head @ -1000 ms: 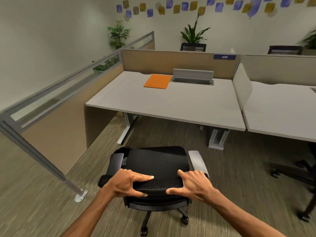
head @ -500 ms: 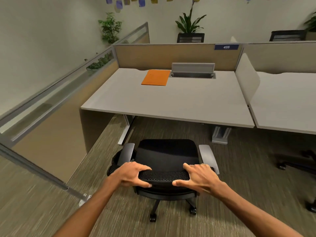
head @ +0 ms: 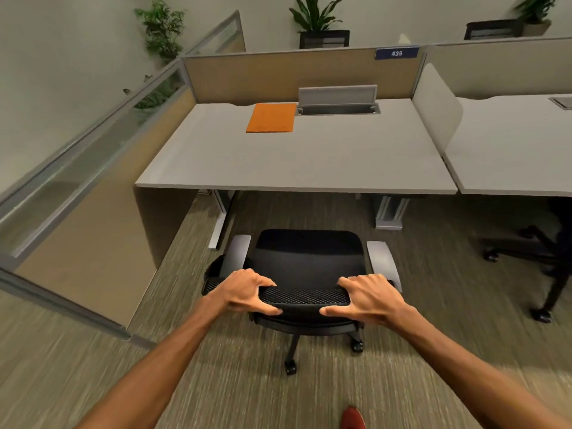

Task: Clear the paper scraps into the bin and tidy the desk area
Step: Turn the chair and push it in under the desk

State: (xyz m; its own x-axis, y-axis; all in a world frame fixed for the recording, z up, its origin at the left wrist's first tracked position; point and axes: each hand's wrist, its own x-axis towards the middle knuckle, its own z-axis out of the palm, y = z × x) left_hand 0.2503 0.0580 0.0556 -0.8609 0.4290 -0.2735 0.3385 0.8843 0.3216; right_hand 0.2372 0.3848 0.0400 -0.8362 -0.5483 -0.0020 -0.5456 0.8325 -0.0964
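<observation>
Hands on the chair back, facing the bench

Left hand (head: 244,291) and right hand (head: 370,297) each clamp the black chair (head: 309,261) backrest top; an orange folder (head: 271,117) lies on the bench (head: 309,162) beyond.

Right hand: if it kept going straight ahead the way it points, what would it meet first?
The right hand grips the chair backrest, pointing toward the desk. Past the chair, the desk's front edge probably comes first; depth is unclear.
</observation>
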